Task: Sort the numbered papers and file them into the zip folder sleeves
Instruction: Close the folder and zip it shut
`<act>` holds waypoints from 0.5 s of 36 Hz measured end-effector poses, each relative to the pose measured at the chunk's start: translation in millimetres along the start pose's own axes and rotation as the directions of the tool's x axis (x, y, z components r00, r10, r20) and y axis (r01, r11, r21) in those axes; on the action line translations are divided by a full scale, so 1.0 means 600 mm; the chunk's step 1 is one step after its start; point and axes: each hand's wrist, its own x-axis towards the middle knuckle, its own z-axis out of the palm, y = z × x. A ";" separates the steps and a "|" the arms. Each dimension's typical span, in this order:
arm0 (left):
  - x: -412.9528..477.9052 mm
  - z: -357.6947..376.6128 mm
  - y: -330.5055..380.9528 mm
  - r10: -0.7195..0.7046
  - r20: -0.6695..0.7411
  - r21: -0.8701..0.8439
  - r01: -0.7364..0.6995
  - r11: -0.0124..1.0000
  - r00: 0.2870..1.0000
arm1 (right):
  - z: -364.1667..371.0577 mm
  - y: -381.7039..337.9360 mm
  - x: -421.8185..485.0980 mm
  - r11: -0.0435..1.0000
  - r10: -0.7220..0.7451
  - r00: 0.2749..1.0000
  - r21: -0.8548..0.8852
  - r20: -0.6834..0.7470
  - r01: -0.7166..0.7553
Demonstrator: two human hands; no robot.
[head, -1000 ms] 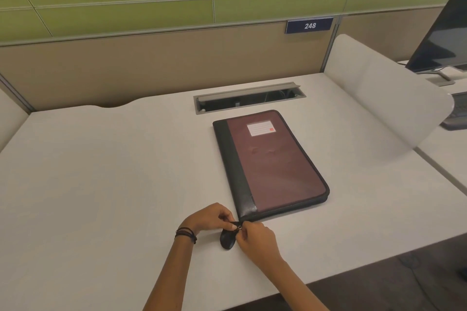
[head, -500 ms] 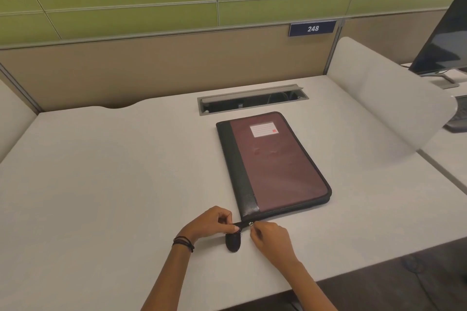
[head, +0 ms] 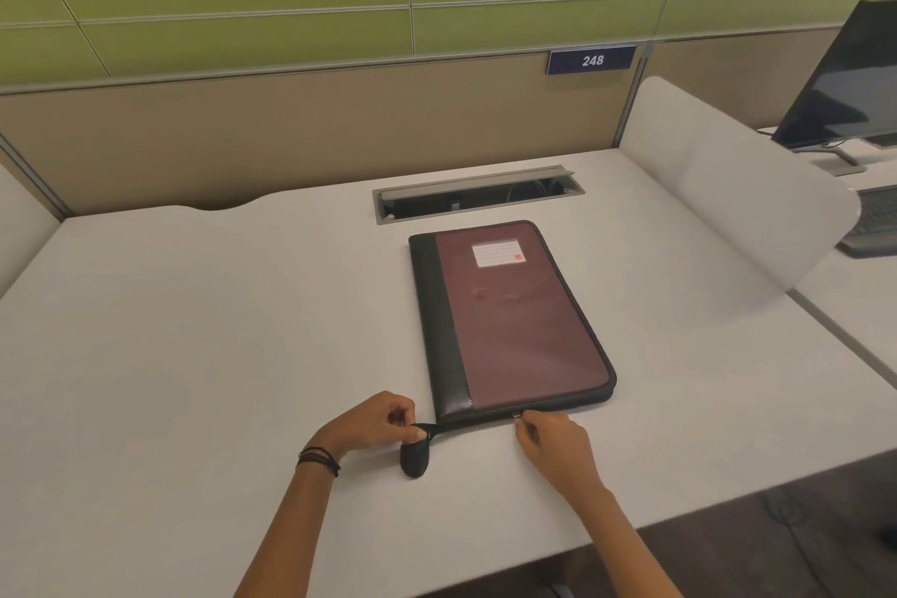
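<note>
Zip folder [head: 524, 330], cover down, flat on a white desk [head: 194, 330] — both hands at its near edge.

Maroon cover, black spine strip, white label [head: 499, 253] toward the far end; lies right of desk centre, just in front of the cable slot [head: 478, 197]. Left hand [head: 373, 422] pinches the black zip tail [head: 427, 430] projecting from the near-left corner, whose rounded end rests on the desk. Right hand [head: 558, 447], fingers curled, pinches the metal zip pull [head: 518, 414] on the near edge — roughly midway along. Number plate [head: 591, 60] "248" on the partition; dark monitor [head: 849, 78] far right.
</note>
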 end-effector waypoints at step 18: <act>-0.039 -0.076 -0.037 -0.061 -0.062 0.022 0.063 0.998 0.996 | -0.025 0.032 -0.017 0.999 -0.035 0.997 -0.030 -0.063 0.034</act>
